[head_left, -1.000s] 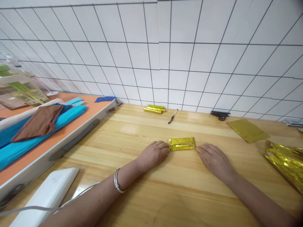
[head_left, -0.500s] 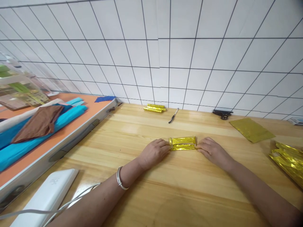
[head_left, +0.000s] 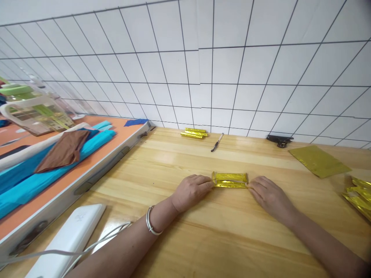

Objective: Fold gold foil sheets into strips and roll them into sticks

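Note:
A piece of gold foil paper (head_left: 231, 177), folded into a narrow strip, lies on the wooden table between my hands. Its near edge is turned up and a pale gap runs along its length. My left hand (head_left: 194, 191) is closed at the strip's left end, fingertips pressed on its near corner. At the right end my right hand (head_left: 269, 197) pinches the near corner between thumb and fingers. Beyond the strip, near the wall, lie several rolled gold foil tubes (head_left: 194, 133) and a pen (head_left: 217, 142).
A flat gold sheet (head_left: 319, 160) and crumpled gold foil (head_left: 359, 197) lie to the right, a black clip-like object (head_left: 280, 140) by the wall. On the left are a white power bank (head_left: 66, 239) with cables, an orange board (head_left: 116, 135), blue rolls, brown cloth (head_left: 65, 150) and a green-lidded jug (head_left: 37, 112).
The view has shifted slightly, so everything sits a little further right. Both hands stay at the strip's ends; the small flap at its left end now looks more upright.

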`<state>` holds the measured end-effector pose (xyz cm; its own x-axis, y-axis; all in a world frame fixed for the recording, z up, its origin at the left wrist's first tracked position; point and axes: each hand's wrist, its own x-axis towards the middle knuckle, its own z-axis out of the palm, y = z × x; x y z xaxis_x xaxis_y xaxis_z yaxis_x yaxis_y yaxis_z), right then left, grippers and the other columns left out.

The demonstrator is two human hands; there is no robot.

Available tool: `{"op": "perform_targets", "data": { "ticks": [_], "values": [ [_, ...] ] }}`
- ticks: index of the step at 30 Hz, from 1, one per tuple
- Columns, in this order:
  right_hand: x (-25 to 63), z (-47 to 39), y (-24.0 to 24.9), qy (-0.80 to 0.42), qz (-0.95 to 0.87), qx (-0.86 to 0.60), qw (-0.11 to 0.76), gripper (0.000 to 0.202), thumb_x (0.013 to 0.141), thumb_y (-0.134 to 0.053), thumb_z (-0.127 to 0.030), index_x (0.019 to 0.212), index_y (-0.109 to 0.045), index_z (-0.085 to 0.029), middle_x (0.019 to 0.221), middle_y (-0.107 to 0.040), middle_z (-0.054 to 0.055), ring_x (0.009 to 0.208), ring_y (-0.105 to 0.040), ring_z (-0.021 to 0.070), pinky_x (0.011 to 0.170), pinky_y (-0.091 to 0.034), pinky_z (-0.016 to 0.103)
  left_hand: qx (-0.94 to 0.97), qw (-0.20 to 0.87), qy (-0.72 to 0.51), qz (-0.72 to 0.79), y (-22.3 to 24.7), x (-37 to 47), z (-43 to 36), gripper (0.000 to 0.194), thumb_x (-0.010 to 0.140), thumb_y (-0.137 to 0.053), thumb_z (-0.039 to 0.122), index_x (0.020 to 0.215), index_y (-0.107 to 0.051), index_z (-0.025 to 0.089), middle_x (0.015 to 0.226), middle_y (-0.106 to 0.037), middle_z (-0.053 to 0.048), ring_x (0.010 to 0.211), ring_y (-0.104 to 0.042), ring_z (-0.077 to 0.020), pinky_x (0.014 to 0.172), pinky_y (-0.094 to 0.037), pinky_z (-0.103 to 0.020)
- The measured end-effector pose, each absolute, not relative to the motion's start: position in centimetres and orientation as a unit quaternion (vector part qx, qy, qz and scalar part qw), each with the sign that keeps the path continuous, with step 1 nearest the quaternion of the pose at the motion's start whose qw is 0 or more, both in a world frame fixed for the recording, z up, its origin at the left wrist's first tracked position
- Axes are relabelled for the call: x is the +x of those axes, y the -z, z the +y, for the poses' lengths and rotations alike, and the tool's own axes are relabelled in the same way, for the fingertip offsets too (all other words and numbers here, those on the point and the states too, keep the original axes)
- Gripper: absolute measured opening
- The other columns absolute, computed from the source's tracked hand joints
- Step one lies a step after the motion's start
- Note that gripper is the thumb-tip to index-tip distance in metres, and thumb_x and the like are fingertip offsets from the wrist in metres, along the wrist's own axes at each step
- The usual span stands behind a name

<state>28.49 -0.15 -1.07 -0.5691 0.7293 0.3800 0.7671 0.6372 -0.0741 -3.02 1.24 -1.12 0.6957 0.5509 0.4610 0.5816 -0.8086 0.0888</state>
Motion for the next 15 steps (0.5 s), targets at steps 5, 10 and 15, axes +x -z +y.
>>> {"op": "perform_targets", "data": {
  "ticks": [5,10,15],
  "values": [
    [28.5,-1.0,0.9,0.029,-0.882,-0.425,0.202,0.015,0.089,-0.045,-0.021,0.093,-0.059,-0.018,0.089,-0.062,0.008,0.087,-0.055,0.0204,0.079,-0.046,0.036,-0.938,0.075,0.2,-0.273,0.5,-3.0,0.9,0.023,0.092,-0.041,0.02,0.11,-0.056,0.02,0.098,-0.064,-0.007,0.081,-0.059,-0.0132,0.072,-0.044,-0.027],
    [28.6,-1.3,1.1,0.021,-0.877,-0.432,0.209,0.013,0.089,-0.046,-0.021,0.094,-0.058,-0.019,0.091,-0.062,0.008,0.088,-0.055,0.0203,0.079,-0.047,0.036,-0.949,0.094,0.174,-0.247,0.2,-2.7,0.7,0.023,0.092,-0.04,0.02,0.11,-0.055,0.018,0.09,-0.063,-0.007,0.077,-0.056,-0.0138,0.069,-0.043,-0.028],
    [28.7,-2.2,1.1,0.033,-0.889,-0.418,0.184,0.014,0.088,-0.047,-0.019,0.097,-0.059,-0.019,0.095,-0.061,0.008,0.09,-0.054,0.0204,0.078,-0.046,0.036,-0.942,0.019,0.183,-0.281,0.6,-2.4,0.7,0.02,0.091,-0.042,0.019,0.1,-0.06,0.019,0.087,-0.061,-0.005,0.082,-0.054,-0.0149,0.072,-0.043,-0.028]
  ]
}}
